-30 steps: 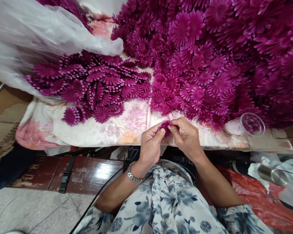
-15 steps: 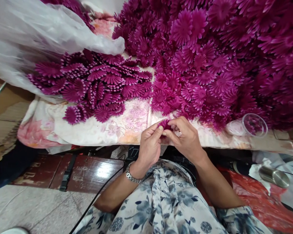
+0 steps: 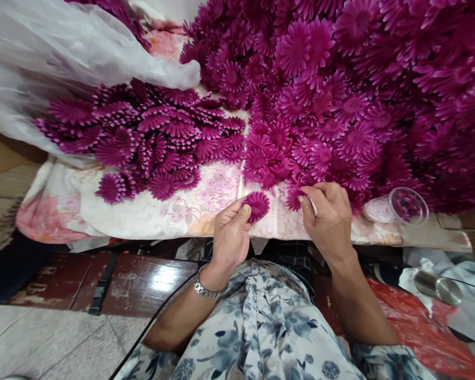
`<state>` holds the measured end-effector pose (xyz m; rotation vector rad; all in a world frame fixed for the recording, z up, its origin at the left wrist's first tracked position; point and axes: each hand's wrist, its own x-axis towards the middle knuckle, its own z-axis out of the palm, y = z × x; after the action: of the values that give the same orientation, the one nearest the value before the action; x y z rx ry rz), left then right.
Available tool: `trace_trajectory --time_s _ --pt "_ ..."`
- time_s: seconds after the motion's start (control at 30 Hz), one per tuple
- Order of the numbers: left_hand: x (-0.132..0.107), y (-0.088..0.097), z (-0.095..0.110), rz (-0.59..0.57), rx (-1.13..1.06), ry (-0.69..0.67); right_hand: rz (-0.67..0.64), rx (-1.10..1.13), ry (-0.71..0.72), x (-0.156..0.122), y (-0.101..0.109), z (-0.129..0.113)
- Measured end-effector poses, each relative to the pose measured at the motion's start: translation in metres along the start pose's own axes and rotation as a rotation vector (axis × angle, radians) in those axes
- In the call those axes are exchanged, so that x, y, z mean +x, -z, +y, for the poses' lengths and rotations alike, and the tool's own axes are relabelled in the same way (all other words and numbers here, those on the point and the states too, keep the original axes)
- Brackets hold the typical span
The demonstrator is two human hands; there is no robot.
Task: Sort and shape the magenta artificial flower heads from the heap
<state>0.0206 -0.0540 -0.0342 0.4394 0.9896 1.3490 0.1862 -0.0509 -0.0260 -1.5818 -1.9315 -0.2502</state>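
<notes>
Your hands are parting: left hand (image 3: 229, 240) is pinching a flower (image 3: 256, 205) above the cloth's (image 3: 150, 211) near edge. Right hand (image 3: 328, 216), fingers curled, is touching the pile's (image 3: 320, 105) near rim, hold unclear. Singling one there needs care.

Upper left, a plastic bag (image 3: 43, 58) — right, a clear cup (image 3: 404, 206), steel flask (image 3: 437, 287).

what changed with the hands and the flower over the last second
The hands were pinched together on one flower and have parted. The left hand keeps it, now turned face up. The right hand let go and moved right to the edge of the loose pile. The stacks, cup and bag stayed put.
</notes>
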Motion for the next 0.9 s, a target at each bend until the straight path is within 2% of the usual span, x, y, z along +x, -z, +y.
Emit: trace_trajectory --time_s 0.07,0.2,0.3,0.4,0.53,0.6,0.7,0.8,0.9 --pt "0.000 -0.001 0.001 -0.009 0.008 -0.002 0.006 -0.015 -0.002 -0.001 0.002 -0.003" --pt "-0.006 -0.009 -0.001 -0.125 -0.002 0.081 -0.090 0.314 0.032 -0.002 -0.003 -0.022" --pt "-0.012 -0.014 -0.003 -0.200 0.000 0.118 -0.170 0.499 -0.017 -0.002 -0.011 -0.032" --pt "-0.015 -0.015 -0.004 -0.169 0.019 0.108 -0.177 0.576 -0.087 -0.001 -0.013 -0.034" --pt "-0.014 -0.014 -0.003 -0.131 0.003 0.092 -0.132 0.586 -0.099 0.000 -0.005 -0.030" --pt "-0.011 -0.012 0.000 -0.098 -0.007 0.063 -0.041 0.522 -0.118 0.001 0.002 -0.022" --pt "-0.005 -0.006 0.005 -0.019 -0.026 0.021 0.076 0.238 -0.111 -0.001 0.009 -0.001" --pt "-0.001 -0.003 0.009 -0.004 -0.032 0.006 0.013 -0.036 -0.082 -0.005 0.011 0.018" --pt "-0.001 -0.007 0.007 -0.048 -0.030 0.038 -0.022 -0.086 -0.075 -0.007 0.012 0.021"
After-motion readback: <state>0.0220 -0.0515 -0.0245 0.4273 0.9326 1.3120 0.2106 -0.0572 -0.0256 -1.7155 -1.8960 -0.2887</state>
